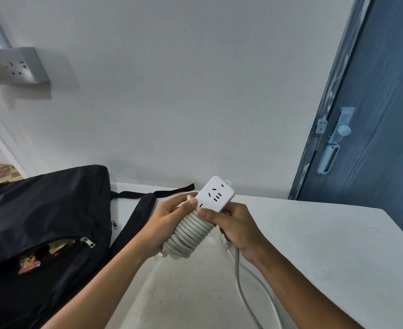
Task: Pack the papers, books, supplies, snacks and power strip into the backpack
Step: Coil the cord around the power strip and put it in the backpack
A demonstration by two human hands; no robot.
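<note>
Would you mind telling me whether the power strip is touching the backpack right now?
Apart. The head view shows the power strip held up in both hands, with bare white table visible between it and the black backpack.

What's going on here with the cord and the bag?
A person is winding the cord around a white power strip over a white table. The left hand grips the coiled end, and the right hand pinches the strip and holds the cord, with a loose length trailing down across the table. A black backpack lies to the left, its zip part open with snack packets showing inside. The strip isn't packed yet.
</note>
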